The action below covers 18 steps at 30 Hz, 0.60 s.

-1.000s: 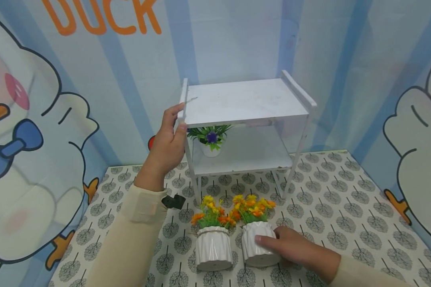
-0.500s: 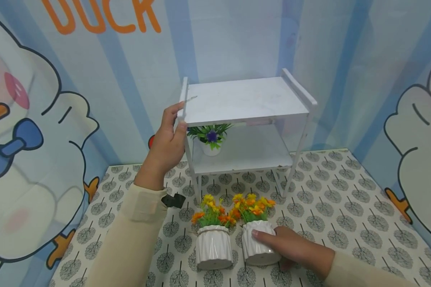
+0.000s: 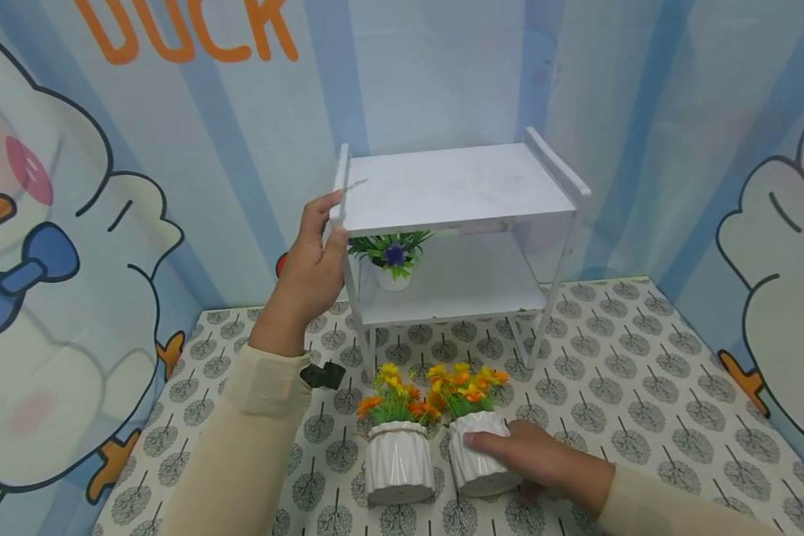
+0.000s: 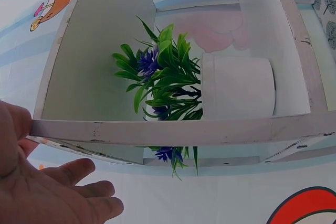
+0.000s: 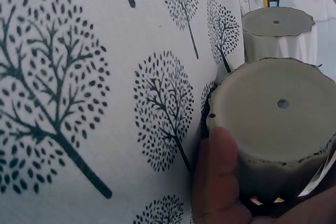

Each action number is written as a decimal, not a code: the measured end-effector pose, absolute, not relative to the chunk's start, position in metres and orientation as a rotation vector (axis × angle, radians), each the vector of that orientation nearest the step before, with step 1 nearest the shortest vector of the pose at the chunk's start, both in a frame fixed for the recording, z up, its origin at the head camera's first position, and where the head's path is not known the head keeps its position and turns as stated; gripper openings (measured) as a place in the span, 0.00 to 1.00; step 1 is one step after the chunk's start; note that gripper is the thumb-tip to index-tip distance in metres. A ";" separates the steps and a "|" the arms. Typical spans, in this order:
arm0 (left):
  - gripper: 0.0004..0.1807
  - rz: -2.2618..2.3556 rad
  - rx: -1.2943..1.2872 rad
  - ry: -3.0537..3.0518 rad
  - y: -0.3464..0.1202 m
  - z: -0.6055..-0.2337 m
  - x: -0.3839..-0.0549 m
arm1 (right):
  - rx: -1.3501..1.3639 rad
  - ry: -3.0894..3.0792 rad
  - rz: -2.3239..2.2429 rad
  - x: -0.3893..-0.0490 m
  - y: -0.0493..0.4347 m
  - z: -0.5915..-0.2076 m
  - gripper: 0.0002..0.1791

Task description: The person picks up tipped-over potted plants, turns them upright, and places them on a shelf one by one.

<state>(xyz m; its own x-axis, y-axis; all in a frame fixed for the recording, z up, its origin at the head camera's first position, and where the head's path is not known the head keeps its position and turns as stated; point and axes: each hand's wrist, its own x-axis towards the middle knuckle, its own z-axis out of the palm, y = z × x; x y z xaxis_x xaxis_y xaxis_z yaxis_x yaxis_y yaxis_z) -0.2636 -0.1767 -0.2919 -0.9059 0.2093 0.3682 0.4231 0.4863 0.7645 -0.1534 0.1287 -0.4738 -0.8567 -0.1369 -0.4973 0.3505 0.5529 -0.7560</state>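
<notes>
My left hand [image 3: 311,268] holds the upper left side of a white two-tier shelf [image 3: 455,190], thumb at the front and a finger on the side rail. Some of its fingers [image 4: 102,208] are spread below the frame in the left wrist view. Between the tiers is a white pot with green leaves and purple flowers [image 3: 393,277]. My right hand [image 3: 543,458] grips a white fluted flowerpot [image 3: 479,465] with yellow and orange flowers. It lies tipped, its base [image 5: 278,124] facing the right wrist camera. A matching flowerpot [image 3: 398,465] lies just left of it.
The cloth [image 3: 643,417] under everything has a grey tree print. Behind the shelf rises a blue striped backdrop [image 3: 435,82] with duck cartoons on both sides. The shelf's thin front legs [image 3: 367,353] stand a little beyond the two flowerpots.
The right flowerpot has turned a little, its flowers swinging slightly left. My right hand has shifted left with it. The left hand, the shelf and the other flowerpot look unchanged.
</notes>
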 end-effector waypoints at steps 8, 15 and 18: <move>0.28 -1.386 -0.535 -2.508 -0.177 -0.293 -0.264 | 0.152 2.254 -1.340 -0.152 0.130 -0.474 0.39; 0.28 -1.386 -0.524 -2.515 -0.176 -0.292 -0.263 | 0.090 2.301 -1.364 -0.148 0.131 -0.472 0.38; 0.28 -1.385 -0.523 -2.516 -0.176 -0.292 -0.263 | 0.049 2.311 -1.394 -0.147 0.131 -0.468 0.37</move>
